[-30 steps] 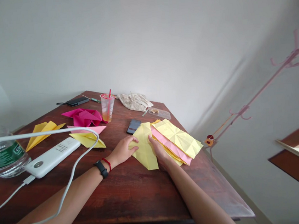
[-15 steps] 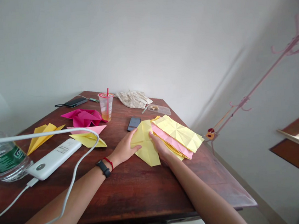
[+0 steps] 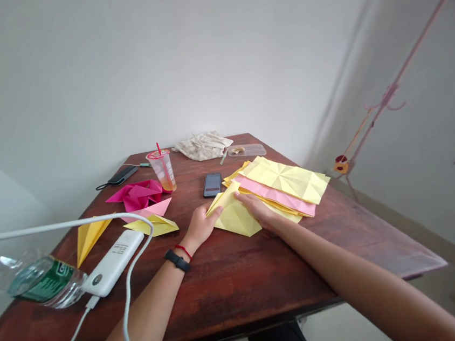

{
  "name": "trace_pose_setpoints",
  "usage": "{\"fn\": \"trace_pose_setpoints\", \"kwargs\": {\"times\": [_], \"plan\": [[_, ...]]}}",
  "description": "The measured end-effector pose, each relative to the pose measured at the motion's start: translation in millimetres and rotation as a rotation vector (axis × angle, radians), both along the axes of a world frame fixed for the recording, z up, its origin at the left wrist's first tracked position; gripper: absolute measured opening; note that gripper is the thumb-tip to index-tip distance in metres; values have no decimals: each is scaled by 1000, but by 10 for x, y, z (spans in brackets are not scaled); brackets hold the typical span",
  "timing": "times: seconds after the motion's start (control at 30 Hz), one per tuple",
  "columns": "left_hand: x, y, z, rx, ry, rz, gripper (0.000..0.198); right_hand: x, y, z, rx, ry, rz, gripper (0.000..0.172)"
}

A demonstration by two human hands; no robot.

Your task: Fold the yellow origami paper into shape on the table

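Observation:
A creased yellow sheet of paper [image 3: 236, 221] is between my hands over the middle of the table. Its far-left part is turned up into a narrow flap. My left hand [image 3: 201, 226] pinches the left edge, thumb on top and fingers beneath. On the right side, my right hand [image 3: 259, 210] grips the same sheet near the flap, its thumb at the upper edge. Under and beyond that hand lies a stack of creased sheets, with a pale yellow sheet [image 3: 283, 178] on top and a pink sheet [image 3: 298, 200] below it. My right hand's fingertips are partly hidden.
A phone [image 3: 213, 185] lies just beyond the paper. Folded magenta paper [image 3: 136, 195], yellow folded pieces [image 3: 152, 225], a drink cup [image 3: 162, 172], a white power bank [image 3: 113, 263] and a water bottle [image 3: 44, 279] are leftward. A white cable [image 3: 128, 289] crosses above my left forearm.
The yellow sheet lay nearly flat before; now its far-left part is folded up into a flap between my hands. The whole view has tilted and shifted.

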State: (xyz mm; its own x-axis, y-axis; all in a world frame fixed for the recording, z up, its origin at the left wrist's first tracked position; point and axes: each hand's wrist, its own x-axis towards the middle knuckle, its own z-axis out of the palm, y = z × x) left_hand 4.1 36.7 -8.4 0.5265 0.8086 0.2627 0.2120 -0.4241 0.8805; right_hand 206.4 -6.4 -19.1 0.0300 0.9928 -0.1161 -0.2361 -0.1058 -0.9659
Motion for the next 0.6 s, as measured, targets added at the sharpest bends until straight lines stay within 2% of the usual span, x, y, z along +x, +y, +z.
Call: {"fn": "trace_pose_setpoints", "kwargs": {"times": [0.2, 0.3, 0.43, 0.6], "plan": [[27, 75, -35, -19, -105, 74, 44, -14, -31, 74, 43, -14, 57, 32], [36, 109, -77, 28, -158, 110, 54, -22, -38, 100, 86, 9, 117, 33], [8, 137, -98, 107, -97, 140, 58, -15, -36, 115, 162, -35, 174, 34], [-12, 114, -55, 265, -24, 220, 55, 0, -21, 92, 180, -100, 161, 34]]}}
